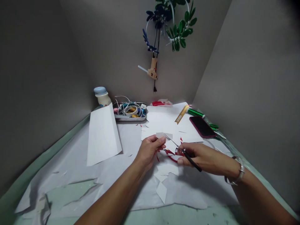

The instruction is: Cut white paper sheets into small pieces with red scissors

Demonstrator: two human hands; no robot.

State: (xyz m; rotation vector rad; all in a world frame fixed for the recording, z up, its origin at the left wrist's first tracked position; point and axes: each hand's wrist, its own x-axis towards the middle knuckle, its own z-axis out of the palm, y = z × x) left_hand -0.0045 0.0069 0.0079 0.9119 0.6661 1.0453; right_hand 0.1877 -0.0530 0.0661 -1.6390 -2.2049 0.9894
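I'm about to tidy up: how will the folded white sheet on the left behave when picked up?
The sheet looks thin and broad, so it is probably light and floppy. The long crease near its right edge may stiffen it slightly, or flex open.

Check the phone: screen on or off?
Off, as far as shows: the phone lies face up, its display uniformly dark, with no icons or glow visible.

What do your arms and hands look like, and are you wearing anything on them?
Both hands are bare, with no gloves. Behind the right hand, a shiny silver bracelet goes around the wrist. Behind the left hand, the wrist has nothing on it that shows. No sleeves can be seen on either forearm.
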